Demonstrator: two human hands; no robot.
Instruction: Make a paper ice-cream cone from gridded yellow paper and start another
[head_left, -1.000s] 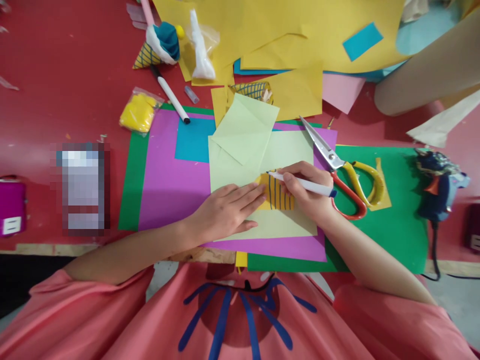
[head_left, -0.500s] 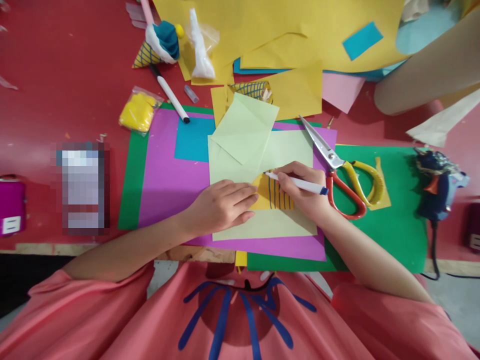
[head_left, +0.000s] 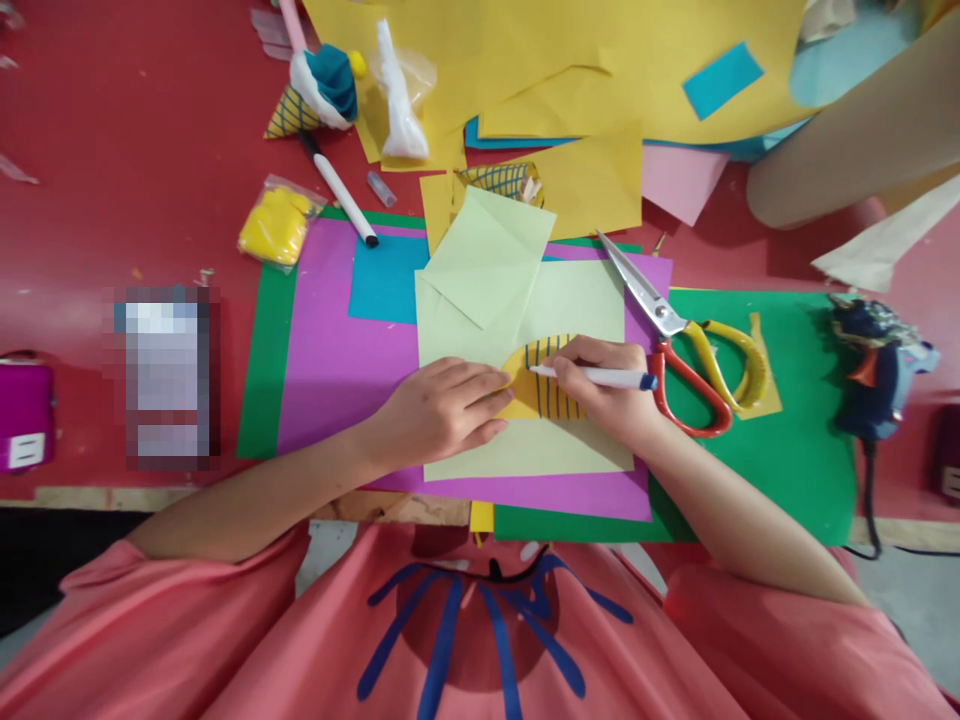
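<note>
A yellow paper piece (head_left: 541, 378) with dark blue stripes lies on a pale green sheet (head_left: 577, 300). My left hand (head_left: 439, 410) presses flat on its left edge, fingers together. My right hand (head_left: 609, 388) grips a white marker with a blue end (head_left: 600, 377), and the tip touches the striped yellow piece near its middle. Under the pale green sheet lie a purple sheet (head_left: 330, 370) and a green sheet (head_left: 787, 460).
Scissors with red and yellow handles (head_left: 686, 340) lie just right of my right hand. A blue glue gun (head_left: 874, 365) sits at far right. Another marker (head_left: 341, 190), a yellow packet (head_left: 276, 225), yellow sheets (head_left: 600, 60) and a paper cone (head_left: 315, 95) lie beyond. Another person's arm (head_left: 847, 140) rests top right.
My right hand brought the marker tip from the top of the yellow piece down toward its middle. My left hand pulled back slightly to the left.
</note>
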